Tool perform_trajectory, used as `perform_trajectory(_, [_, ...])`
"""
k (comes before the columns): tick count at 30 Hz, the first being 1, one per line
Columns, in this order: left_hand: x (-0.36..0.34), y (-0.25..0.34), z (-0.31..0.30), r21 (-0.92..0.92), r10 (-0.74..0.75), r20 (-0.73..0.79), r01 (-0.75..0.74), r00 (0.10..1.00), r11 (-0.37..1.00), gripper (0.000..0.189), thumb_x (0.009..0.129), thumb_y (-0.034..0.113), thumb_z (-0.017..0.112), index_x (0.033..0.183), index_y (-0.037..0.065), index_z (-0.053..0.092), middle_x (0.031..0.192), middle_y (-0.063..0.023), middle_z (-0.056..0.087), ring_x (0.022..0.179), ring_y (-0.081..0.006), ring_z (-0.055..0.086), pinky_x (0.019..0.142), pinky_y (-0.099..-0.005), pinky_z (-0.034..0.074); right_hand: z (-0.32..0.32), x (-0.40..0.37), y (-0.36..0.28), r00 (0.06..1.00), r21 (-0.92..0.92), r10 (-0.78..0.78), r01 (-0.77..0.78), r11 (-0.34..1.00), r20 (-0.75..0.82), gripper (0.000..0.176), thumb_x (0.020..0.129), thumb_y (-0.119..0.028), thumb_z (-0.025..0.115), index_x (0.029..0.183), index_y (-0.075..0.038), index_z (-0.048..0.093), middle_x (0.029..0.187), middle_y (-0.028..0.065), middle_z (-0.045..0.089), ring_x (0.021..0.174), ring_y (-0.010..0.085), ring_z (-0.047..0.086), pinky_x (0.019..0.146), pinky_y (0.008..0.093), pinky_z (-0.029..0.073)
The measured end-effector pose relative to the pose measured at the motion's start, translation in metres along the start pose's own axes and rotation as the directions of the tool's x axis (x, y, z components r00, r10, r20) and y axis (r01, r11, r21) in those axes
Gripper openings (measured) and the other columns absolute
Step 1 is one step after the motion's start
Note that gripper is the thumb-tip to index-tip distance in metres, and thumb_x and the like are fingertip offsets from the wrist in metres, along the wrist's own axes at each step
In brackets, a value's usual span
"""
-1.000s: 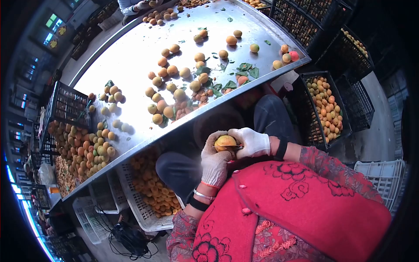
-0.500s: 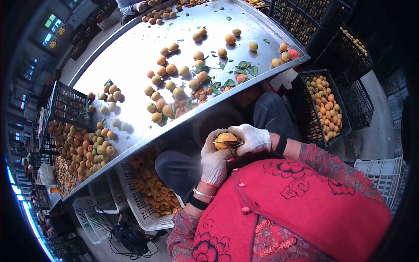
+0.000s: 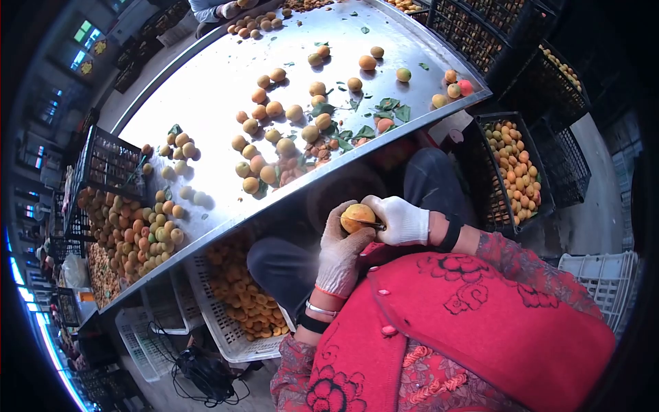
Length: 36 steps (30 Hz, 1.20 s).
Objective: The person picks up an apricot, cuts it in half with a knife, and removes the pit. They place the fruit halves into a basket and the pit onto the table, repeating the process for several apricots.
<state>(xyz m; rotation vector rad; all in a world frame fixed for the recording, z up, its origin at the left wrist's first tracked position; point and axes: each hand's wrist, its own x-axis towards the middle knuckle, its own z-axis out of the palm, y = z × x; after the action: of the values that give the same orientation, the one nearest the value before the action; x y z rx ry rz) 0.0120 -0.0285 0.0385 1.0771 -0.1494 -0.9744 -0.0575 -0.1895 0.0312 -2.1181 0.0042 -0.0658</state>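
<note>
In its white glove, my left hand (image 3: 336, 257) is closed around a yellow-orange apricot (image 3: 356, 215). The fruit sits in front of my chest, held between thumb and fingers. My gloved right hand (image 3: 401, 220) grips a small knife (image 3: 375, 224), its handle hidden in the fist. The knife's dark thin blade lies against the apricot's side; how deep it cuts I cannot make out. Ahead of both hands is the metal table (image 3: 226, 214), with many loose apricots (image 3: 283, 146) and green leaves (image 3: 364, 131) scattered on it.
A black crate of apricots (image 3: 511, 172) stands at the right. Below the table's left side, a white basket (image 3: 237, 347) holds orange fruit halves. A large pile of apricots (image 3: 130, 230) lies at the table's left end by a black crate (image 3: 110, 161). A co-worker's hand (image 3: 228, 9) is across the table.
The apricot has turned in my left hand, and the knife blade now shows less across its front. My view has shifted slightly.
</note>
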Motion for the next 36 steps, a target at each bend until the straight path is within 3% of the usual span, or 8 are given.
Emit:
perform_trajectory(4, [0.001,0.005,-0.001,-0.136,-0.044,0.032,0.048,0.999,0.99,0.052,0.079,-0.001,0.066,0.127,0.001,0.046,0.112,-0.0126,0.058,0.098,-0.0216,0.061,0.084,-0.0325,0.053,0.002,-0.004,-0.001,1.0,-0.133,-0.01,0.007,0.991,-0.02,0.047,0.074,-0.011,0.07,0.114,0.0,0.048,0.084,0.0251,0.064,0.082,0.0412,0.064,0.068,0.0439,0.053])
perform_trajectory(7, [0.0,0.003,-0.001,-0.053,-0.022,-0.002,0.022,1.0,0.998,0.05,0.08,0.002,0.067,0.126,-0.001,0.048,0.11,-0.0121,0.059,0.095,-0.0208,0.062,0.084,-0.0327,0.053,-0.001,-0.005,-0.014,0.999,-0.144,0.052,-0.054,0.988,-0.015,0.037,0.079,-0.014,0.065,0.108,0.001,0.049,0.079,0.025,0.063,0.08,0.0427,0.063,0.068,0.0466,0.051])
perform_trajectory(15, [0.008,-0.006,-0.007,0.168,0.101,-0.046,-0.092,0.994,0.981,0.049,0.07,-0.007,0.058,0.118,-0.002,0.052,0.105,-0.0131,0.06,0.088,-0.0208,0.063,0.081,-0.0316,0.055,0.01,-0.002,-0.016,0.991,-0.365,0.137,-0.133,0.922,-0.016,0.044,0.075,-0.016,0.066,0.11,0.003,0.047,0.075,0.021,0.065,0.075,0.0392,0.065,0.065,0.0448,0.051])
perform_trajectory(18, [0.006,-0.002,-0.005,0.082,0.017,-0.074,-0.011,0.997,0.997,0.048,0.067,-0.011,0.055,0.113,-0.001,0.056,0.107,-0.0079,0.06,0.098,-0.0171,0.059,0.09,-0.0294,0.049,0.012,0.0,-0.013,0.988,-0.323,0.157,-0.151,0.934,-0.009,0.046,0.074,-0.017,0.067,0.11,0.002,0.047,0.077,0.0211,0.065,0.077,0.0398,0.065,0.066,0.0451,0.051])
perform_trajectory(30, [0.01,-0.013,-0.006,0.088,0.097,-0.128,-0.086,0.987,0.992,0.04,0.075,-0.014,0.061,0.112,0.001,0.057,0.106,-0.0094,0.061,0.094,-0.019,0.062,0.082,-0.0314,0.055,0.012,0.004,0.007,0.998,-0.013,0.051,-0.051,0.999,-0.046,0.036,0.072,-0.007,0.066,0.106,-0.002,0.053,0.084,0.0227,0.064,0.084,0.0407,0.064,0.071,0.0405,0.053])
perform_trajectory(32, [0.009,-0.007,-0.001,0.057,0.088,-0.125,-0.081,0.988,0.995,0.039,0.074,-0.013,0.059,0.11,0.0,0.058,0.104,-0.0075,0.061,0.092,-0.0158,0.06,0.079,-0.027,0.051,0.009,0.006,0.006,0.998,-0.017,0.038,-0.039,0.999,-0.051,0.036,0.073,-0.007,0.067,0.106,-0.001,0.054,0.085,0.0206,0.065,0.084,0.0367,0.066,0.073,0.0375,0.053])
perform_trajectory(35, [0.008,-0.003,-0.005,-0.033,0.052,-0.096,-0.055,0.994,0.998,0.041,0.073,-0.013,0.056,0.112,0.0,0.057,0.103,-0.0064,0.059,0.091,-0.0133,0.057,0.077,-0.0229,0.048,-0.002,0.011,0.002,0.992,0.29,0.119,-0.128,0.949,0.048,0.042,0.075,-0.006,0.071,0.112,0.0,0.054,0.096,0.0113,0.066,0.093,0.0168,0.064,0.084,0.0308,0.05])
perform_trajectory(36, [0.008,-0.002,-0.007,-0.091,0.026,-0.061,-0.031,0.998,0.995,0.045,0.072,-0.014,0.055,0.114,0.001,0.055,0.105,-0.0072,0.058,0.092,-0.014,0.057,0.077,-0.0232,0.048,-0.004,0.012,0.002,0.992,0.287,0.113,-0.123,0.95,0.05,0.042,0.075,-0.006,0.071,0.112,0.0,0.054,0.096,0.0113,0.066,0.093,0.0168,0.064,0.084,0.0308,0.05])
